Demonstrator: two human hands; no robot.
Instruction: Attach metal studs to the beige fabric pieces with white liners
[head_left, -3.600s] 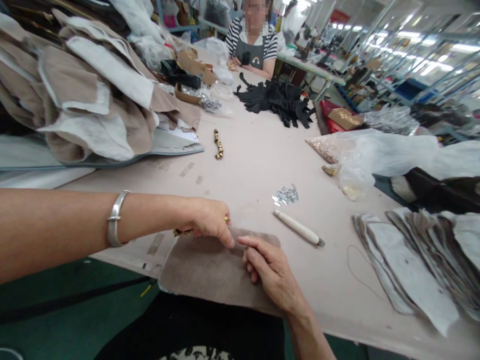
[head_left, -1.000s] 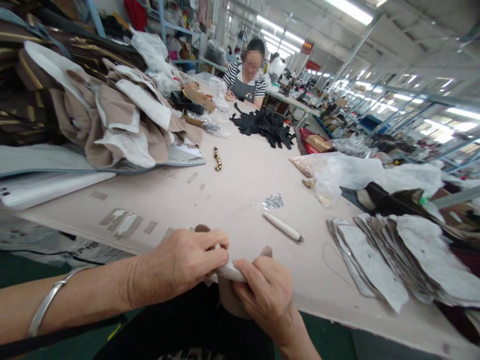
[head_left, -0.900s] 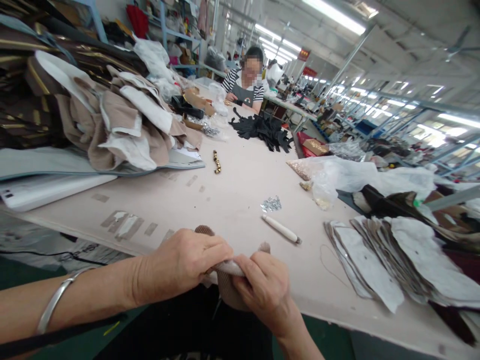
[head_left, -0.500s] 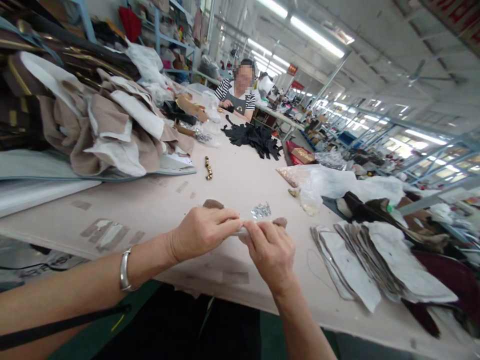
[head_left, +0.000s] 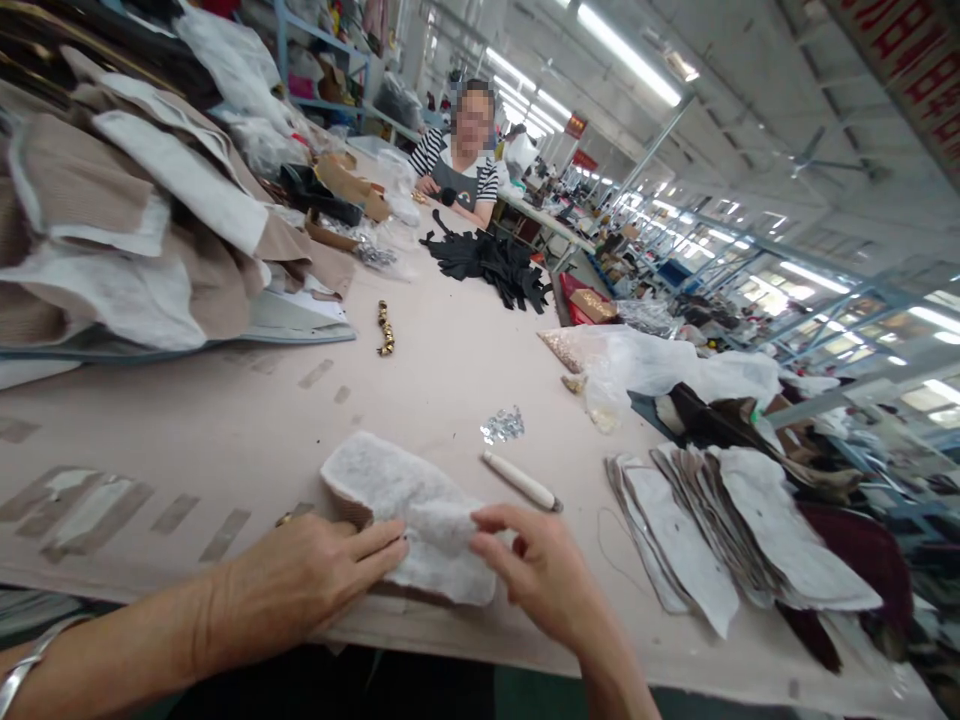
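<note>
In front of me on the table lies a fabric piece [head_left: 420, 500] with a fuzzy white backing; its ribbed brown side shows at the left edge. My left hand [head_left: 322, 570] rests on its near left part, fingers stretched out. At its right end, my right hand [head_left: 536, 560] touches the backing with thumb and forefinger slightly apart. A small gold piece [head_left: 283, 519] shows beside the left hand's knuckles; whether the hand touches it I cannot tell. Just beyond the fabric lie a white pen-like tool [head_left: 521, 482] and a cluster of small silver metal pieces [head_left: 502, 426].
White-backed fabric pieces [head_left: 697, 530] are stacked at right, a larger fabric heap [head_left: 150, 220] at left. Gold fittings [head_left: 385, 330] stand in a row. Farther off lie black strips [head_left: 487, 260] and plastic bags [head_left: 645, 360]. A person [head_left: 461, 170] sits at the far end.
The fabric piece, bunched between both hands before, now lies spread on the table, white side up. My hands have moved apart and lower. The pen-like tool now shows on the table.
</note>
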